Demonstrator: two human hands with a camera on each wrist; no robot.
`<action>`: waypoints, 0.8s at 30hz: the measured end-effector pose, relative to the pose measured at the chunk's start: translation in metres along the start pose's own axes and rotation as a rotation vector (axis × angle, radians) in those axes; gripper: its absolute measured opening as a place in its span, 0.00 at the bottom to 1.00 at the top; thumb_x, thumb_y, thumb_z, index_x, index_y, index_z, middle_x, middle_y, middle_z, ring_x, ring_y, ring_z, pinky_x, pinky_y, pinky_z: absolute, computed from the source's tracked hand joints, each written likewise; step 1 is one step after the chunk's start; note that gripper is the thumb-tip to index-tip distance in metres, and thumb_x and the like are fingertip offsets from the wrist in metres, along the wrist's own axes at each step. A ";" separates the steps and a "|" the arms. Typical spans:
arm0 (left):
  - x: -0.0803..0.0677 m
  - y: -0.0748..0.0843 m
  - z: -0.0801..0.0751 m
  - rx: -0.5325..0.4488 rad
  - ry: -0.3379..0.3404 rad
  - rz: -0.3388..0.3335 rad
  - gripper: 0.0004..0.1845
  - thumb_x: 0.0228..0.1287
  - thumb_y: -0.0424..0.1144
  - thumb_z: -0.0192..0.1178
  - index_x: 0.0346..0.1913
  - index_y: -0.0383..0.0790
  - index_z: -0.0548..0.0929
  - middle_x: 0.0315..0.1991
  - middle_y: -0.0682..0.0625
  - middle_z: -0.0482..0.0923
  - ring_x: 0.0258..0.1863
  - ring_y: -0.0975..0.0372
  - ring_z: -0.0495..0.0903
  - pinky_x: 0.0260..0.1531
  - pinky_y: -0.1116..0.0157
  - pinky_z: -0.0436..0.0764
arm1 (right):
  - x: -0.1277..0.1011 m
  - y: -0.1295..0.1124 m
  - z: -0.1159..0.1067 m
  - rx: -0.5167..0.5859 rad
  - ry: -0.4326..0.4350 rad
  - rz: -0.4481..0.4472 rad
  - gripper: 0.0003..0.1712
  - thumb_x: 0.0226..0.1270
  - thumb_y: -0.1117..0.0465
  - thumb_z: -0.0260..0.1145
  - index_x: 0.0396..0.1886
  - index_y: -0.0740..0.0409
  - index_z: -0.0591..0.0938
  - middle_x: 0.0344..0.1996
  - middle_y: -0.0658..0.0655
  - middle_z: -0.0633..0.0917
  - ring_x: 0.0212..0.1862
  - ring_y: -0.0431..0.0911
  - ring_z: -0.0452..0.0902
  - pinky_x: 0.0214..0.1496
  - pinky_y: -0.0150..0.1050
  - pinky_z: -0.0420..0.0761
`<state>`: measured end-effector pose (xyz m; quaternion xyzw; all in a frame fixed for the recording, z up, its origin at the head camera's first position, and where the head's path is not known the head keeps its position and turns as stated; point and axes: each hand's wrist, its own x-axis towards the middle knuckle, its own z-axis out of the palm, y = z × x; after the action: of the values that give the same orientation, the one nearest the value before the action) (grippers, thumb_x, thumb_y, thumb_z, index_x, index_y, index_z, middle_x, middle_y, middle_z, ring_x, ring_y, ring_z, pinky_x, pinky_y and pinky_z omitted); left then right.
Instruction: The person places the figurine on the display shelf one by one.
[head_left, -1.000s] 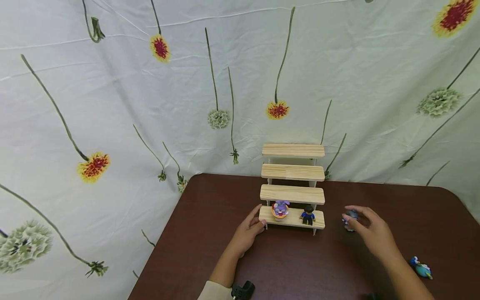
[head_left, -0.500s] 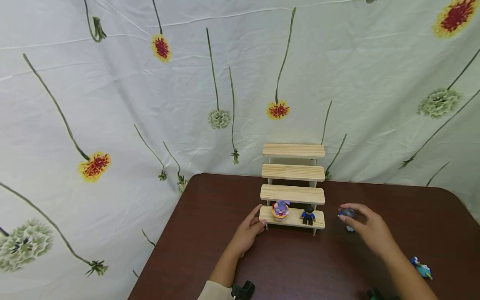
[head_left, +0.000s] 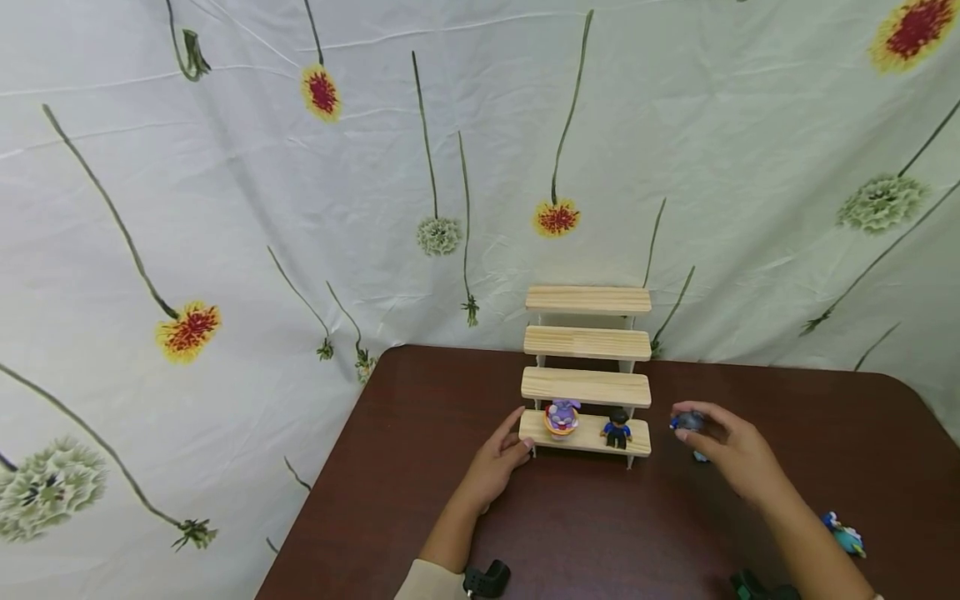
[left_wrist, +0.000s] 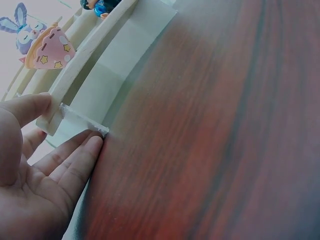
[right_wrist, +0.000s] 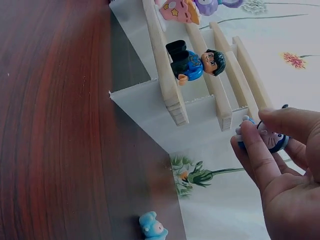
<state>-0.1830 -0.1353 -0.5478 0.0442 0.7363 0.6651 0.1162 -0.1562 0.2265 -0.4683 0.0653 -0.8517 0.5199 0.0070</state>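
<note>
A four-step wooden stand (head_left: 587,381) sits at the back of a dark brown table (head_left: 585,517). On its lowest step stand a purple rabbit figure (head_left: 562,416) (left_wrist: 36,40) and a small blue-shirted figure (head_left: 617,428) (right_wrist: 195,62). My left hand (head_left: 501,461) (left_wrist: 45,160) rests with straight fingers against the stand's left end. My right hand (head_left: 723,450) (right_wrist: 280,165) pinches a small grey-blue toy (head_left: 688,421) (right_wrist: 265,137) in the air, just right of the lowest step.
A tiny light-blue toy (head_left: 700,457) (right_wrist: 152,226) lies on the table under my right hand. Another blue-green figure (head_left: 843,535) lies near the table's right front. A flowered white cloth (head_left: 375,167) hangs behind the table.
My right hand has lifted the grey-blue toy and carried it a little left toward the stand, uncovering the tiny light-blue toy. The left hand has stayed put.
</note>
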 end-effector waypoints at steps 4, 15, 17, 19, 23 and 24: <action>0.001 0.001 0.000 -0.008 -0.003 0.005 0.34 0.75 0.47 0.59 0.79 0.59 0.60 0.62 0.37 0.78 0.61 0.54 0.80 0.64 0.59 0.80 | 0.002 -0.002 0.001 0.022 -0.012 -0.033 0.28 0.75 0.52 0.64 0.69 0.58 0.75 0.63 0.64 0.78 0.51 0.19 0.75 0.42 0.31 0.85; 0.001 0.000 -0.001 -0.002 -0.006 0.005 0.34 0.75 0.47 0.59 0.79 0.61 0.60 0.62 0.38 0.79 0.61 0.54 0.80 0.64 0.59 0.81 | 0.006 -0.010 0.005 -0.014 -0.019 -0.109 0.27 0.76 0.53 0.63 0.71 0.55 0.73 0.63 0.63 0.80 0.54 0.17 0.72 0.48 0.22 0.81; 0.001 0.000 -0.001 -0.005 -0.006 0.005 0.34 0.75 0.48 0.59 0.79 0.60 0.60 0.62 0.37 0.78 0.61 0.54 0.80 0.64 0.59 0.81 | 0.008 -0.011 0.007 -0.005 -0.012 -0.125 0.27 0.76 0.54 0.63 0.70 0.56 0.73 0.62 0.58 0.82 0.54 0.18 0.73 0.49 0.22 0.82; 0.001 0.000 -0.001 -0.009 -0.009 0.008 0.34 0.75 0.47 0.59 0.79 0.60 0.60 0.62 0.37 0.78 0.61 0.53 0.80 0.64 0.59 0.81 | 0.010 -0.012 0.009 0.002 0.001 -0.143 0.26 0.76 0.55 0.64 0.69 0.57 0.74 0.60 0.55 0.83 0.54 0.20 0.75 0.49 0.22 0.82; 0.001 0.000 -0.002 -0.006 -0.012 0.009 0.34 0.75 0.48 0.59 0.79 0.61 0.60 0.62 0.37 0.78 0.61 0.53 0.80 0.64 0.59 0.81 | 0.013 -0.015 0.012 -0.001 0.012 -0.151 0.25 0.76 0.56 0.64 0.67 0.58 0.75 0.60 0.59 0.83 0.52 0.21 0.76 0.49 0.22 0.82; 0.001 0.000 -0.002 -0.003 -0.014 0.009 0.34 0.75 0.48 0.59 0.79 0.61 0.60 0.62 0.37 0.78 0.61 0.53 0.80 0.64 0.59 0.81 | 0.013 -0.016 0.013 -0.006 0.009 -0.140 0.25 0.76 0.55 0.64 0.67 0.58 0.75 0.60 0.61 0.83 0.52 0.21 0.76 0.48 0.23 0.82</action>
<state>-0.1842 -0.1366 -0.5481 0.0520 0.7343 0.6665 0.1182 -0.1668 0.2060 -0.4588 0.1223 -0.8466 0.5158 0.0473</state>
